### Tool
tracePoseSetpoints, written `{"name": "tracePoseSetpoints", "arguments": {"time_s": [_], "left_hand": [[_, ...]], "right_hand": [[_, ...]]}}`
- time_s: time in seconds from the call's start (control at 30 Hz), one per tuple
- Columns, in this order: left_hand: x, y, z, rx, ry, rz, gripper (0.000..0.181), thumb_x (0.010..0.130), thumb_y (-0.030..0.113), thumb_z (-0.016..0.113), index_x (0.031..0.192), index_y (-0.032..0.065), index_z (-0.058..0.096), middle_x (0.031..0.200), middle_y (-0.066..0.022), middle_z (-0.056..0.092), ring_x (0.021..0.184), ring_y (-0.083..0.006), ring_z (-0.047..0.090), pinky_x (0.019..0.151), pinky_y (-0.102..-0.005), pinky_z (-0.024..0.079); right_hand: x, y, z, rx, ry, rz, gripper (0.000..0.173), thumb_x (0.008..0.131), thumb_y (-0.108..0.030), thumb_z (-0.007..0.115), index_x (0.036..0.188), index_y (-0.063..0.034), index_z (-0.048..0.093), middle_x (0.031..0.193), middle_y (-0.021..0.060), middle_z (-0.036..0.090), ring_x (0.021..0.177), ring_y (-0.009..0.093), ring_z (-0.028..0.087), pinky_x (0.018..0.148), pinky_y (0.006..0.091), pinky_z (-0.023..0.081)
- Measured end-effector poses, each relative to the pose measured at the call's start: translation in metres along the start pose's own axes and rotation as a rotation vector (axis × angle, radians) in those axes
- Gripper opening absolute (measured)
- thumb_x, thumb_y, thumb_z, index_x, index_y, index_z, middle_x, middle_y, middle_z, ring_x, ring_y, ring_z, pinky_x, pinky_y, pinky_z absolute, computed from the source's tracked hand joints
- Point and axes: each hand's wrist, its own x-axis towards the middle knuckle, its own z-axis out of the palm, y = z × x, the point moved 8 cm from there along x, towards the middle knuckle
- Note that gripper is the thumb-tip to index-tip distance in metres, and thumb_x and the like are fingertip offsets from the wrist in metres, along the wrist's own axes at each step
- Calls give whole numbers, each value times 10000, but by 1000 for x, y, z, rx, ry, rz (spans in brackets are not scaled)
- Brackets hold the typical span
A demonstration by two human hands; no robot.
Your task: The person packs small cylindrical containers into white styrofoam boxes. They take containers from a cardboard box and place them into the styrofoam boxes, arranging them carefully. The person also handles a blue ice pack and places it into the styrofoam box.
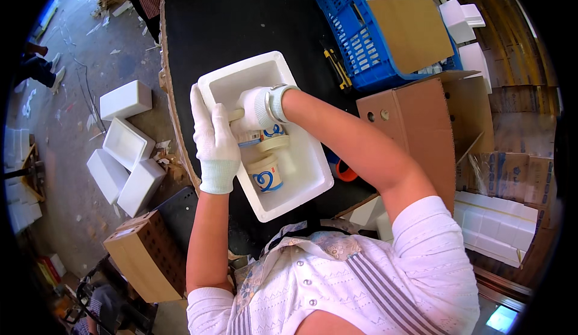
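Note:
A white foam box [311, 154] lies tilted before me on a black tabletop. My left hand [214, 145], in a white knit glove, holds its left wall, the fingers along the outside and the thumb over the rim. My right hand [257, 107], gloved likewise, reaches inside and grips a tub; a pale lid edge [235, 115] shows beside the fingers, the rest mostly hidden. Below it, another tub [273, 138] with a blue printed design lies on its side. A further tub [265, 174] with a blue swirl rests at the box's near left.
Right of the box are a yellow utility knife [337, 71], a blue plastic crate [356, 41], an open cardboard carton [406, 132] and an orange-rimmed roll [345, 171]. Foam boxes [126, 163] lie on the floor at left, near a perforated carton [146, 256]. Other people are partly visible.

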Motion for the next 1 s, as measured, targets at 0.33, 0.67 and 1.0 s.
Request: {"name": "tracePoseSetpoints", "arguments": {"time_s": [0.33, 0.67, 1.0], "left_hand": [[4, -2, 7, 206, 42, 80, 563, 1034, 176, 394, 1525, -60, 254, 1425, -274, 489, 1246, -326, 549, 1053, -389, 419], [10, -2, 9, 290, 10, 69, 564, 1029, 186, 410, 1516, -64, 272, 1424, -288, 488, 1285, -369, 522, 1083, -407, 391], [11, 2, 5, 363, 33, 70, 575, 997, 159, 449, 1511, -46, 291, 1351, -290, 548, 1202, -378, 586, 1021, -415, 447]], "right_hand": [[6, -2, -2, -299, -154, -103, 535, 733, -395, 779, 1173, -95, 735, 1081, 132, 735, 937, 265, 727, 824, 348, 574], [-13, -16, -7, -246, -142, -114, 530, 778, -319, 737, 1270, -127, 686, 1205, 130, 697, 1037, 265, 697, 908, 365, 545], [8, -23, -7, -327, -137, -297, 491, 804, -266, 718, 1274, -124, 684, 1221, 127, 692, 1077, 273, 680, 949, 368, 527]]}}
